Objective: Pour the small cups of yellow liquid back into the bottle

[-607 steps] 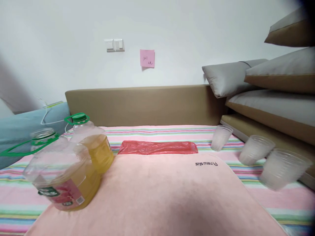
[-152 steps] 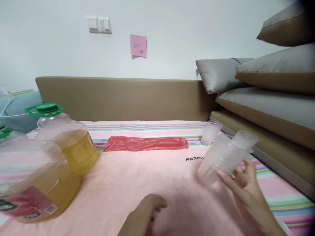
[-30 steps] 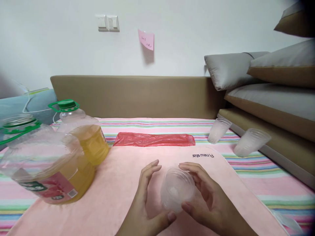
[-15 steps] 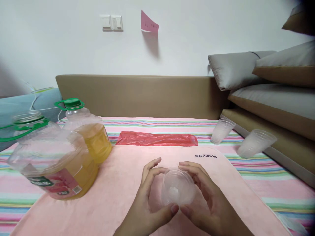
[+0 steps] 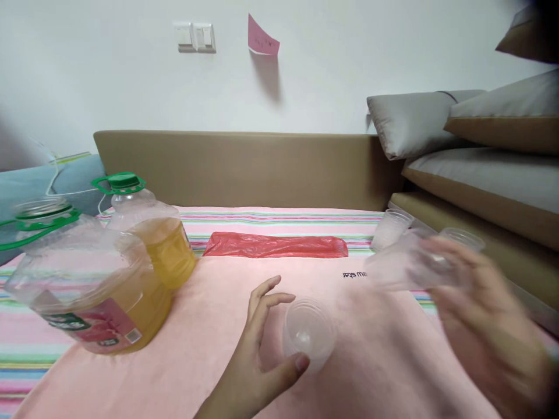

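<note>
A clear plastic cup (image 5: 312,334) stands on the pink mat (image 5: 209,349) in front of me. My left hand (image 5: 266,343) curves around its left side, thumb over the near side and index fingertip by the rim; the other visible finger is off it. To the right, my right hand (image 5: 480,297), smeared by motion, has its fingers around another clear plastic cup (image 5: 388,267), tilted sideways above the mat. Behind that hand, a plastic cup (image 5: 463,237) shows only its rim. A further plastic cup (image 5: 391,230) leans on the striped sheet, partly overlapped by the cup in my hand.
On the left stand two big green-handled jugs of yellow liquid, an uncapped one (image 5: 105,308) in front and a capped one (image 5: 170,250) behind. A folded red plastic bag (image 5: 275,244) lies at the mat's far edge. Grey-brown cushions (image 5: 489,174) pile up at the right.
My right hand has left the front cup and swung right and forward, now with a separate cup in it. My left hand stays around the front cup. The view has shifted slightly.
</note>
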The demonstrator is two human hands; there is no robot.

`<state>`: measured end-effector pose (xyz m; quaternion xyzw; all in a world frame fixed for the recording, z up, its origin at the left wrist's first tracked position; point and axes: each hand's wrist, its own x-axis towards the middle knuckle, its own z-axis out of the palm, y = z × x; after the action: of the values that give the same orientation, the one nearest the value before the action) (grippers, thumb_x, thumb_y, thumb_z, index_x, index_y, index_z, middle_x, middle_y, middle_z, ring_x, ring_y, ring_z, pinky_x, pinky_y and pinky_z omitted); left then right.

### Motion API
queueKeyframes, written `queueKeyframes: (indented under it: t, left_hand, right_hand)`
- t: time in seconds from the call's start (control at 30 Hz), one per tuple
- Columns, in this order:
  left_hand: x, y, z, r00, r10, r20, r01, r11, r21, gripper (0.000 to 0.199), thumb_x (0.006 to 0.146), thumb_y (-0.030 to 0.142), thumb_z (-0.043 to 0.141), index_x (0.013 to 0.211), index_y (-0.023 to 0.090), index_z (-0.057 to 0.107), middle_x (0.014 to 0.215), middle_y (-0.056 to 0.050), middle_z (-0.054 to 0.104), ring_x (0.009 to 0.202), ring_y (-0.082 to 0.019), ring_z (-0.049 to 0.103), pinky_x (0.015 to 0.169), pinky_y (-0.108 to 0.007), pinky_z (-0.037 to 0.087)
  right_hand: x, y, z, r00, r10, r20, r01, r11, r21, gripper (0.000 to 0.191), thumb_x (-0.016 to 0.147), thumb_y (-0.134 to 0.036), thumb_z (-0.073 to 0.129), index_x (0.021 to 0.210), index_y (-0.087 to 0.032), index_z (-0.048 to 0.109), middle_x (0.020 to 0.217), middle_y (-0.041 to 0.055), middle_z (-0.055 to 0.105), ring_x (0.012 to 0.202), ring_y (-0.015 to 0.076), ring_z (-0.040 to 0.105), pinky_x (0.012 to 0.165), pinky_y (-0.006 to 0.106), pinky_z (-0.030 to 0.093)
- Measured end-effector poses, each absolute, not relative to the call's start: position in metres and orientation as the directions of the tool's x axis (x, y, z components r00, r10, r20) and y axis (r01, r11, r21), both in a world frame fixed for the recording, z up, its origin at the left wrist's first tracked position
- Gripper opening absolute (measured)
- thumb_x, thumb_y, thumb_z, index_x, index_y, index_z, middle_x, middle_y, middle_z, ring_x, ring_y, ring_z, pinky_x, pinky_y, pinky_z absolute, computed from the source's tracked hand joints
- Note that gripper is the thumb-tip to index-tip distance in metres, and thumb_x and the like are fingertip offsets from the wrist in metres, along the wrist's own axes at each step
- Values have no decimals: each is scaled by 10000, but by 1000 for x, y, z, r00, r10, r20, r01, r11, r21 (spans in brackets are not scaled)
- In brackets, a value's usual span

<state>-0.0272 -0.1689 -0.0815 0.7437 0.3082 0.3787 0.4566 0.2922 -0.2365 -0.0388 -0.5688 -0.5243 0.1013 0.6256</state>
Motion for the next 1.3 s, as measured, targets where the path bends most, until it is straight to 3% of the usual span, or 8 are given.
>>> queueKeyframes:
  t: [0.23,0.5,0.9,1.0,1.07,1.13,1.2,1.3]
  left_hand:
    - [-37,-166,-83,540,788,295,31,-369,929,968,788,701,823,1553,428,295,1718,-54,171,1628,-406,89,1311,-664,80]
    - [-44,-165,-78,592,803,73,306,-308,901,1135,691,493,970,1532,399,215,1665,-125,269,1585,-438,245,1276,-704,223]
    - [-35,-168,-83,609,792,46,237,-237,942,1168,705,448,950,1555,350,154,1624,-178,314,1575,-433,258,1266,-688,232]
    - [-34,-168,-85,608,793,48,245,-245,938,1159,708,463,951,1555,352,167,1648,-183,292,1581,-455,243,1264,-708,227]
    - [-34,-168,-86,609,791,63,240,-259,936,1144,712,449,948,1555,346,183,1661,-187,278,1583,-469,238,1266,-720,220]
    - [-34,-168,-89,609,789,76,230,-268,936,1118,713,417,945,1550,343,206,1669,-181,271,1587,-472,228,1272,-719,212]
    - [-34,-168,-90,609,789,85,220,-271,937,1095,717,388,938,1546,342,224,1674,-172,265,1592,-467,216,1278,-710,209]
    - [-35,-167,-91,613,785,89,211,-271,939,1101,719,379,935,1552,347,217,1676,-164,254,1592,-461,216,1279,-698,215]
  right_hand:
    - [251,-209,-94,318,909,269,501,80,-862,584,877,-623,733,1372,-338,612,1528,91,509,1446,336,472,1175,580,443]
    - [254,-213,-97,261,946,191,582,3,-813,627,816,-598,750,1344,-276,645,1480,130,532,1471,379,443,1256,637,324]
    - [264,-218,-103,221,926,306,683,77,-727,787,807,-638,800,1456,-267,553,1539,131,491,1487,375,430,1239,610,363]
    - [262,-224,-96,228,874,429,698,160,-698,751,835,-625,787,1468,-309,535,1540,112,478,1480,377,418,1203,608,391]
    - [256,-231,-90,227,806,546,716,242,-655,660,860,-581,786,1424,-320,565,1448,105,534,1359,353,521,1111,553,479]
    - [248,-241,-85,176,779,602,721,315,-617,550,855,-529,814,1316,-303,618,1181,76,639,1007,264,655,856,413,578]
    - [239,-250,-82,95,825,557,692,347,-633,480,827,-506,852,1204,-283,655,888,12,641,649,166,578,580,307,507]
    - [224,-257,-81,7,928,372,649,279,-708,552,733,-538,915,1160,-271,689,713,-35,600,502,124,472,467,280,393]
